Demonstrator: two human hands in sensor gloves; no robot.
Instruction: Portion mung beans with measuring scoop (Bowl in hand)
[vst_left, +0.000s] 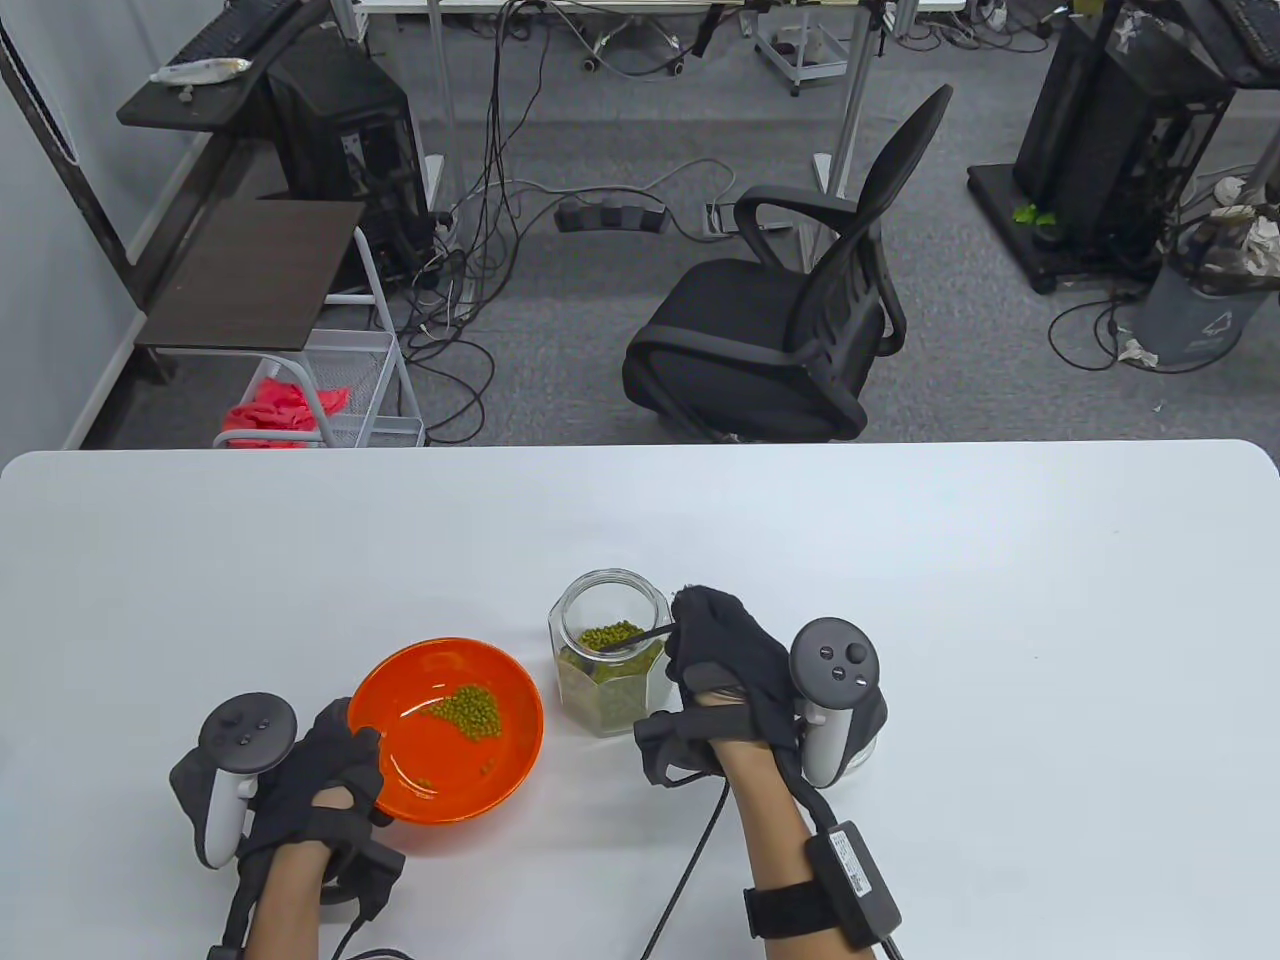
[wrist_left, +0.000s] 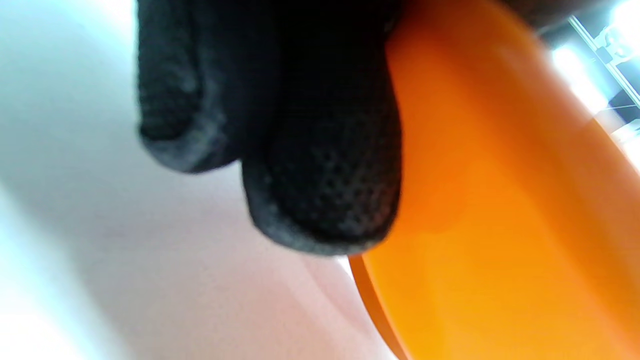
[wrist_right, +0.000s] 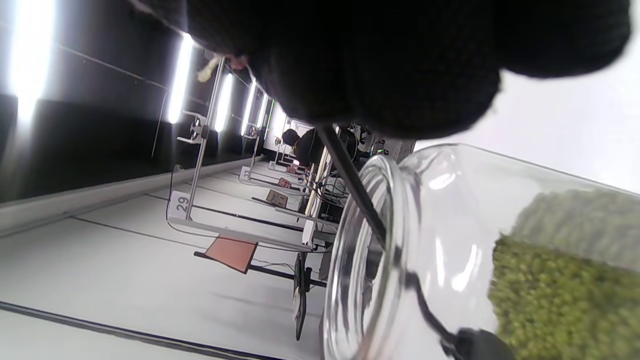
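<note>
An orange bowl (vst_left: 500, 745) holds a small heap of mung beans (vst_left: 468, 710) near its middle. My left hand (vst_left: 320, 775) grips the bowl's left rim; in the left wrist view its fingers (wrist_left: 320, 200) lie against the bowl's orange outer wall (wrist_left: 500, 225). A clear glass jar (vst_left: 610, 655) about half full of mung beans stands right of the bowl. My right hand (vst_left: 715, 660) holds the thin black handle of the measuring scoop (vst_left: 640, 636), whose head is down inside the jar. The right wrist view shows the handle (wrist_right: 352, 180) passing the jar's rim (wrist_right: 350, 260) into the beans (wrist_right: 565, 295).
The white table (vst_left: 900, 560) runs wide to the right and far side. A black office chair (vst_left: 790, 330) stands beyond the far edge. A small shelf cart (vst_left: 290, 320) stands on the floor at far left.
</note>
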